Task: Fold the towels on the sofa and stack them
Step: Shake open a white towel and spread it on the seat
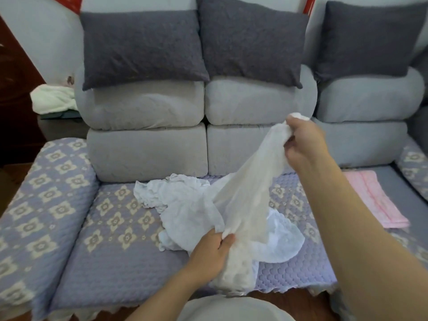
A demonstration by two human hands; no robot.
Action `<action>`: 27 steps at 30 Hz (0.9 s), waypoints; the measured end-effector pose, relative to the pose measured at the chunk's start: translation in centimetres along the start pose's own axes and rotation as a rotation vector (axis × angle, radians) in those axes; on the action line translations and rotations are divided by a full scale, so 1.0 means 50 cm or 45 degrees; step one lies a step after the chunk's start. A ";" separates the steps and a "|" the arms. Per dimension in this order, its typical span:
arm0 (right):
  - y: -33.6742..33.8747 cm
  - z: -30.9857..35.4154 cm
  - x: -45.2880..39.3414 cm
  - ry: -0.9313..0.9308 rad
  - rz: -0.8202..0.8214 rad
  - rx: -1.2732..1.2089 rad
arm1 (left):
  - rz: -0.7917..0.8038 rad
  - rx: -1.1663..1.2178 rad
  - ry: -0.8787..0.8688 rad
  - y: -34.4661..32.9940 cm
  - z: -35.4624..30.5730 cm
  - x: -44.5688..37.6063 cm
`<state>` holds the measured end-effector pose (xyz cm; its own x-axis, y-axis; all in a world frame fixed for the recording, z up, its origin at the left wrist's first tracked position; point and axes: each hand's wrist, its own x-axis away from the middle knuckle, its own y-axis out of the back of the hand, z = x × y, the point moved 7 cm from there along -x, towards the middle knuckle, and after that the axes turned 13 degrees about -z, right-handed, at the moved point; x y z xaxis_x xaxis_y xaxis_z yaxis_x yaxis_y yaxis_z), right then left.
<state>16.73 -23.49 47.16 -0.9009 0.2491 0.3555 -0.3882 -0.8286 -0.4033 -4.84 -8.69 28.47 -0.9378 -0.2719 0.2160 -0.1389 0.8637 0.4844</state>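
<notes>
A cream-white towel (247,193) hangs stretched in the air above the sofa seat (111,262). My right hand (303,144) grips its top end, bunched in the fist, up near the backrest. Lower down, my left hand (213,251) pinches an edge of the same towel near the seat's front. Under it lies a crumpled heap of white towels (183,205) on the patterned seat cover. A pink folded towel (372,200) lies flat on the seat to the right.
Three dark grey pillows (141,47) lean on the grey backrest. The patterned armrest (44,195) bounds the seat on the left. A white cloth (53,98) sits on a side table behind it. A pale round object (234,309) shows at the bottom edge.
</notes>
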 end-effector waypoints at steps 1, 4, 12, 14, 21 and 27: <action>-0.013 -0.002 -0.001 -0.004 0.118 0.051 | -0.010 0.055 0.003 0.011 -0.019 -0.002; 0.024 -0.053 0.039 0.259 0.264 0.805 | -0.028 0.446 0.257 0.035 -0.051 -0.008; 0.261 -0.375 0.269 0.347 0.602 1.403 | -0.196 0.761 0.649 0.035 -0.033 -0.041; 0.261 -0.377 0.250 0.327 0.493 1.345 | -0.185 0.809 0.654 0.021 -0.035 -0.037; 0.284 -0.330 0.191 0.527 0.317 1.338 | -0.237 0.788 0.605 0.043 -0.048 -0.038; 0.299 -0.275 0.161 0.442 0.196 1.303 | -0.235 0.184 0.327 0.123 -0.056 -0.036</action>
<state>1.02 -26.99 32.40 -0.9940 0.1016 0.0394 -0.0657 -0.8478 0.5263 -3.09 -4.08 33.42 -0.7846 -0.5112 0.3508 -0.3595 0.8361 0.4144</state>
